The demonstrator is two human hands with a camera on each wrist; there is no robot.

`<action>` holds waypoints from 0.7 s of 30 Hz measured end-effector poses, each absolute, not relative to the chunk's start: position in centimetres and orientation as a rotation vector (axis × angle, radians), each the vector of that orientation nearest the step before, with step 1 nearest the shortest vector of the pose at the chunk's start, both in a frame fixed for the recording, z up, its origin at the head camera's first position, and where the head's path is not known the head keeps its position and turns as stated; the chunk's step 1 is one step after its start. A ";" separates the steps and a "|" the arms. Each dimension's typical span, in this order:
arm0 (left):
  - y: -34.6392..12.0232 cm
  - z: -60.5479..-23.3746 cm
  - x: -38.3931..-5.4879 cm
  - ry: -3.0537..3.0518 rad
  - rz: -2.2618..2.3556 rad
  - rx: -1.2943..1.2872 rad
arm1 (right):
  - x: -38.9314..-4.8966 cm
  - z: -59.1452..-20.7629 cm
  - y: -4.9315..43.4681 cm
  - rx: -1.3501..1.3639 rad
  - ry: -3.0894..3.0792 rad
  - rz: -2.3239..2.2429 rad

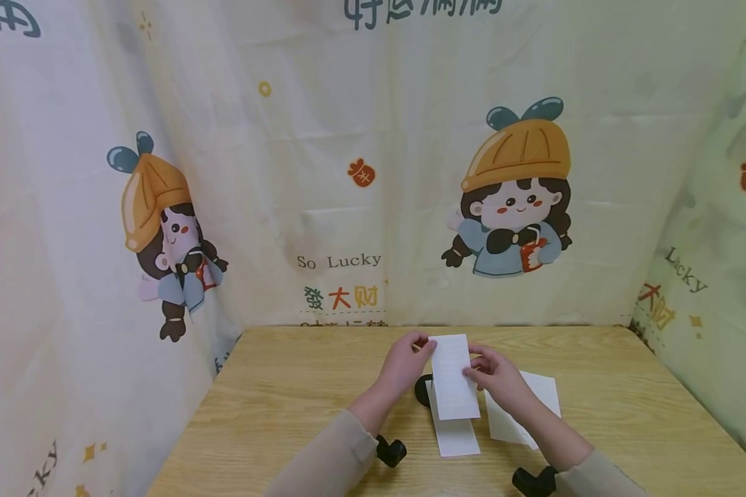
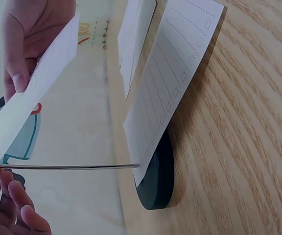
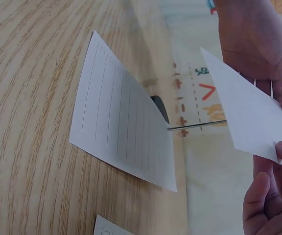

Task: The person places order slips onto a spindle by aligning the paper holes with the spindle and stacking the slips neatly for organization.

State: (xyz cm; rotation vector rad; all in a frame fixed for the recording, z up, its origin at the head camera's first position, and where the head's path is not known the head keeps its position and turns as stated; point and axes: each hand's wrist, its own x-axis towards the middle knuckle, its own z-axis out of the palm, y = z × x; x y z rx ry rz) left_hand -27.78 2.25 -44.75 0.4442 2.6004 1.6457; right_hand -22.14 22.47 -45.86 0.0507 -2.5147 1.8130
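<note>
My left hand (image 1: 404,362) pinches the top left corner of a white paper slip (image 1: 454,386). On the opposite edge, the thumb and fingers of my right hand (image 1: 500,379) hold the same slip. Below it is a paper spike with a round black base (image 2: 164,171) and a thin metal rod (image 2: 67,167). The rod's upper end reaches the held slip's corner beside my left fingers; whether it pierces the slip I cannot tell. A second slip (image 2: 180,58), printed with lines and small checkboxes, sits low on the rod, tilted over the base.
More white slips (image 1: 543,393) lie on the wooden table (image 1: 286,393) to the right, partly behind my right forearm. A printed cloth (image 1: 323,152) hangs behind the table and along both sides. Black wrist mounts (image 1: 391,451) show under both sleeves.
</note>
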 end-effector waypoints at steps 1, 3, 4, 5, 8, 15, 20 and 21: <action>2.3 -44.7 -27.8 2.604 1.643 0.445 | -22.1 -45.9 22.5 0.048 -2.519 1.809; 2.4 -44.7 -27.8 2.616 1.634 0.447 | -22.2 -45.9 22.5 0.046 -2.525 1.805; 2.4 -44.7 -27.8 2.621 1.632 0.453 | -22.2 -46.0 22.5 0.045 -2.527 1.803; 2.4 -44.7 -27.8 2.625 1.628 0.452 | -22.2 -46.0 22.5 0.046 -2.529 1.800; 2.4 -44.8 -27.9 2.629 1.627 0.460 | -22.3 -46.1 22.5 0.045 -2.524 1.805; 2.4 -44.8 -28.1 2.629 1.621 0.460 | -22.4 -46.1 22.3 0.050 -2.507 1.823; 2.4 -44.8 -28.1 2.614 1.616 0.433 | -22.4 -46.1 22.2 0.048 -2.497 1.839; 2.4 -44.8 -28.1 2.612 1.617 0.428 | -22.4 -46.1 22.2 0.045 -2.496 1.841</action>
